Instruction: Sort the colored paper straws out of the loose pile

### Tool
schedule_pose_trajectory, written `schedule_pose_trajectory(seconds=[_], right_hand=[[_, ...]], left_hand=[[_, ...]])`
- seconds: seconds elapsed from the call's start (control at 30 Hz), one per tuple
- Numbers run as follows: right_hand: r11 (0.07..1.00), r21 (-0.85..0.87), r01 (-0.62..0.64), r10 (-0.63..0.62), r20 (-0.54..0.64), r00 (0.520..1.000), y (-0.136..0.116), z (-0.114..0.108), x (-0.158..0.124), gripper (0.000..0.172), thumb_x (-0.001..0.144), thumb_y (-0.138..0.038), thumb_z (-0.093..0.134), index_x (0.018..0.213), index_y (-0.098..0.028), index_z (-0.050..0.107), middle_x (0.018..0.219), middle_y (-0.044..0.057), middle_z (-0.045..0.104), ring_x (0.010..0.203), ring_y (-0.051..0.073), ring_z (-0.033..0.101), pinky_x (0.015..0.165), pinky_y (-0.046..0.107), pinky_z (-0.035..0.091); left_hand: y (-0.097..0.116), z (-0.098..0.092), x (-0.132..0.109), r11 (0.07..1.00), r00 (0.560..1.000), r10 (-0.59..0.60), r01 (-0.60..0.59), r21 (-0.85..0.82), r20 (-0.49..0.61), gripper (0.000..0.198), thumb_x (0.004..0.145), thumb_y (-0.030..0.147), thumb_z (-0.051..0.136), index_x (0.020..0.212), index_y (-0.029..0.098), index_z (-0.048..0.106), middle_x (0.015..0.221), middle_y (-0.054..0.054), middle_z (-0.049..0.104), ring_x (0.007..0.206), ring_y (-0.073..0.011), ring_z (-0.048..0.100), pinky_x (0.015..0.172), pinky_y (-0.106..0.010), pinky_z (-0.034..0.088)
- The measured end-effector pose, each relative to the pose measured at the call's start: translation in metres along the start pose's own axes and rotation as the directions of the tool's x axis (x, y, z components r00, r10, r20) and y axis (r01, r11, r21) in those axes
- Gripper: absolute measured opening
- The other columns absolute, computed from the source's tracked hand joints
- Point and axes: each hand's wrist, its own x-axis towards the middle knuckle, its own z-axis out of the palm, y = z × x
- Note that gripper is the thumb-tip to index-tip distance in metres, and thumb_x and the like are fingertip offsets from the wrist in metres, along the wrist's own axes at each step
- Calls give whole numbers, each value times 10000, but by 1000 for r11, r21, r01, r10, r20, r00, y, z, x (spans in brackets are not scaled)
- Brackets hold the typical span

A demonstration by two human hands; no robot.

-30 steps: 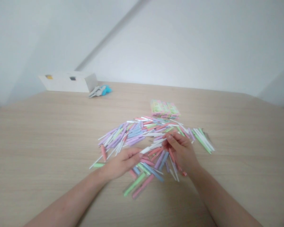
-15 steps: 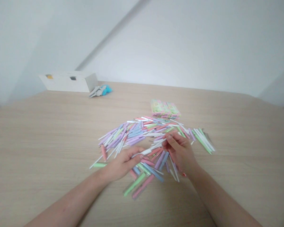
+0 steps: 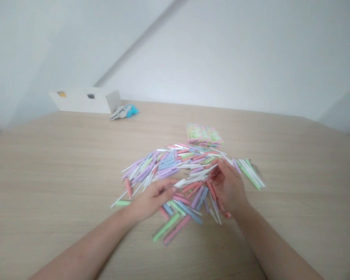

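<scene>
Pastel pen-like pieces (image 3: 167, 165) lie in a loose heap of pink, purple, blue, green and white over the middle of the table. My left hand (image 3: 153, 198), at the heap's near left side, is closed in a pinch on a white pen-like piece (image 3: 180, 183) that points up and right. Across from it, my right hand (image 3: 229, 186) curls at the heap's right side. A thin white stick (image 3: 212, 168) runs to its thumb and fingertips, apparently pinched there. Its other fingers are partly hidden, with red pieces (image 3: 211, 190) just beside them.
Behind the heap stand stacked pink-and-green patterned packs (image 3: 204, 134). A small group of green and white sticks (image 3: 251, 173) lies to the right. At the back left are a white box (image 3: 83, 103) with two cut-outs and a crumpled grey-and-blue item (image 3: 125, 111).
My right hand has drawn a little to the right, away from my left hand, widening the gap between them. My left hand has stayed nearly in place with the white piece.
</scene>
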Motion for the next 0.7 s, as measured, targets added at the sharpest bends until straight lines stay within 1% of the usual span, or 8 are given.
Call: schedule_pose_trajectory(seconds=[0.1, 0.2, 0.3, 0.43, 0.53, 0.6, 0.63, 0.7], right_hand=[[1000, -12, -13, 14, 58, 998, 0, 2, -2, 201, 778, -347, 632, 682, -186, 561, 594, -43, 512, 467, 69, 444, 416, 187, 355], [989, -119, -86, 106, 177, 978, 5, 5, -8, 239, 809, -388, 599, 688, -186, 560, 612, -39, 538, 420, 56, 422, 367, 177, 312], [946, -309, -93, 184, 281, 942, 10, 8, -16, 246, 835, -412, 562, 750, -186, 609, 599, -32, 573, 394, 56, 436, 358, 174, 321], [867, -498, 11, 204, 376, 904, 11, 13, -24, 252, 853, -413, 533, 852, -195, 660, 548, -34, 587, 424, 77, 502, 411, 180, 386], [829, -554, 78, 206, 432, 878, 12, 14, -28, 234, 862, -383, 525, 867, -196, 667, 500, -40, 566, 432, 84, 506, 427, 181, 399], [821, -563, 97, 203, 445, 872, 13, 15, -29, 209, 856, -364, 537, 861, -200, 667, 506, -40, 572, 432, 83, 505, 424, 179, 399], [820, -563, 99, 199, 443, 874, 13, 14, -28, 198, 851, -357, 545, 849, -202, 667, 503, -41, 575, 430, 83, 507, 424, 179, 400], [829, -553, 79, 194, 418, 887, 13, 13, -26, 178, 844, -346, 558, 856, -208, 668, 500, -45, 580, 426, 84, 509, 422, 179, 397]], left_hand=[[-2, -1, 1, 1000, 1000, -21, 21, -9, -14, 334, 896, 414, 474, 1044, 156, 626, 695, -5, 554, 605, -110, 468, 488, -175, 362], [-3, 0, 1, 995, 997, -78, 78, -55, 1, 358, 887, 445, 476, 1058, 164, 618, 613, 27, 462, 534, -87, 402, 434, -158, 322], [-2, 1, 1, 986, 991, -121, 127, -104, 64, 398, 878, 472, 472, 1095, 169, 610, 635, 21, 494, 522, -87, 427, 436, -167, 387], [1, 3, 2, 986, 992, -83, 95, -134, 93, 403, 873, 459, 490, 1111, 159, 616, 787, -34, 619, 620, -114, 534, 510, -188, 469], [2, 4, 2, 985, 989, -93, 109, -135, 116, 423, 877, 466, 476, 1163, 175, 590, 912, -69, 650, 703, -151, 595, 473, -182, 474], [2, 4, 2, 984, 985, -102, 120, -133, 136, 438, 875, 476, 474, 1189, 187, 571, 954, -78, 649, 723, -161, 604, 447, -176, 469], [1, 4, 1, 983, 984, -106, 126, -137, 143, 446, 871, 479, 478, 1201, 191, 560, 940, -73, 646, 700, -151, 597, 445, -176, 468], [-1, 4, 1, 979, 983, -111, 133, -154, 144, 462, 871, 493, 473, 1208, 186, 549, 813, -38, 621, 579, -102, 535, 442, -171, 453]])
